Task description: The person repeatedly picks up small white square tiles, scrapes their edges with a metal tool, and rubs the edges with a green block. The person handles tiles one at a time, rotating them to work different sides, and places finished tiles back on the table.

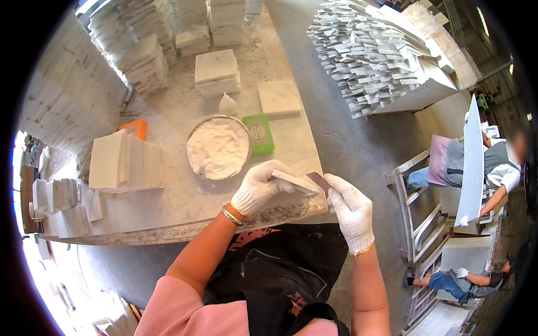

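Gloved in white knit, my left hand (259, 187) grips a white stone tile (295, 182), held tilted with its edge toward me above the table corner. My right hand (351, 213), also in a white glove, pinches a thin dark brown strip (318, 180), perhaps sandpaper. That strip sits at the tile's right end; whether the two touch I cannot tell. Beyond my left hand stands a round pan (218, 147) of white paste or powder. A green box (258, 134) is beside it, and a small white lump (228, 105) lies behind it.
White tiles stand in a row (120, 162) on the left, by an orange block (134, 129). A low tile stack (217, 71) and a flat tile (279, 97) lie farther back. Stone strips (370, 61) are heaped across the aisle. Two people work at right, one with a long slab (471, 165).
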### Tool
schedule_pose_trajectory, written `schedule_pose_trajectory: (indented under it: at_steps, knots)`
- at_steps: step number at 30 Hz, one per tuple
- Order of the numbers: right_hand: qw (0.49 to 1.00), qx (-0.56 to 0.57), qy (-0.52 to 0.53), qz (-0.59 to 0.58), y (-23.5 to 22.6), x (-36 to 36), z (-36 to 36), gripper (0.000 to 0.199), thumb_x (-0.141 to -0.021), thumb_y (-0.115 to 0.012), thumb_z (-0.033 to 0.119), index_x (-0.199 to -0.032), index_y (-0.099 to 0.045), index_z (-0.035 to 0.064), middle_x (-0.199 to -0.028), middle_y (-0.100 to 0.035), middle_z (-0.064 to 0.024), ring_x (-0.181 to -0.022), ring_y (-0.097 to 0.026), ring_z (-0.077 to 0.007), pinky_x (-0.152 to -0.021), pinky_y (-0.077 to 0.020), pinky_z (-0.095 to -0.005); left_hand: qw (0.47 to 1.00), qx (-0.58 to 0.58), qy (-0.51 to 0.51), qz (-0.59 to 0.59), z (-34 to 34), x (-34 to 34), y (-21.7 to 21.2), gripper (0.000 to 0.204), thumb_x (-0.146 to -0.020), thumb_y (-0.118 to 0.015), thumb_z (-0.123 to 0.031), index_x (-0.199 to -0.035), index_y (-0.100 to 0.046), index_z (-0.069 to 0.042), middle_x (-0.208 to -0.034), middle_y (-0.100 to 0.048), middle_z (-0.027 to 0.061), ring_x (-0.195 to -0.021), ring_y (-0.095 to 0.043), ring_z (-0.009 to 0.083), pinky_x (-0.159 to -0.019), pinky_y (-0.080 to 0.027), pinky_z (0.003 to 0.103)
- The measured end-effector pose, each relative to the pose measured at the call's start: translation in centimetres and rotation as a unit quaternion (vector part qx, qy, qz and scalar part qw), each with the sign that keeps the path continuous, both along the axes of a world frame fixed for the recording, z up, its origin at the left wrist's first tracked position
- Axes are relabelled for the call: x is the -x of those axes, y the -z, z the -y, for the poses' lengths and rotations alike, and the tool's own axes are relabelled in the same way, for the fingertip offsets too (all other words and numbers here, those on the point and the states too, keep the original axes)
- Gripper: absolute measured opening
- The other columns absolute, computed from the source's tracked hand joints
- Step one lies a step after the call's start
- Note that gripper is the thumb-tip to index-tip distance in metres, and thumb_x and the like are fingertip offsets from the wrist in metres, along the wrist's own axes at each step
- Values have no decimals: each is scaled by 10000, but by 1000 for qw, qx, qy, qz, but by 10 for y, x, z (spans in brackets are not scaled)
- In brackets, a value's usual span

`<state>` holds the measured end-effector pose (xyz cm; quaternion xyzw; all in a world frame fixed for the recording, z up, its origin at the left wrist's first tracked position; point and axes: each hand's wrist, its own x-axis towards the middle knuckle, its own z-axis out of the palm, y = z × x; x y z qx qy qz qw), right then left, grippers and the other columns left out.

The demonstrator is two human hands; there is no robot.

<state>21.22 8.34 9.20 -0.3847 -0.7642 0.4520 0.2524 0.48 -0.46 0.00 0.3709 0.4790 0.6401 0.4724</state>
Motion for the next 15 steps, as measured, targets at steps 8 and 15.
schedule_pose_trajectory:
  at_steps: [8, 15]
  knots:
    - [997, -70, 14, -6, 13, 2, 9, 244, -932, -666, 17, -1172, -711, 22, -951, -738, -129, -754, -682, -153, -718, -540, -281, 1000, -2, -7, 19, 1, -2, 3, 233, -804, -634, 117, -1017, -671, 29, -902, -709, 56, -844, -675, 110, -794, -543, 253]
    - [990, -134, 34, -5, 21, 14, 21, 261, -907, -683, 7, -1166, -708, 30, -933, -725, -180, -774, -715, -245, -719, -550, -322, 1000, -22, -12, -16, 0, -3, 3, 222, -812, -650, 108, -1012, -676, 16, -903, -708, 52, -829, -673, 108, -779, -545, 252]
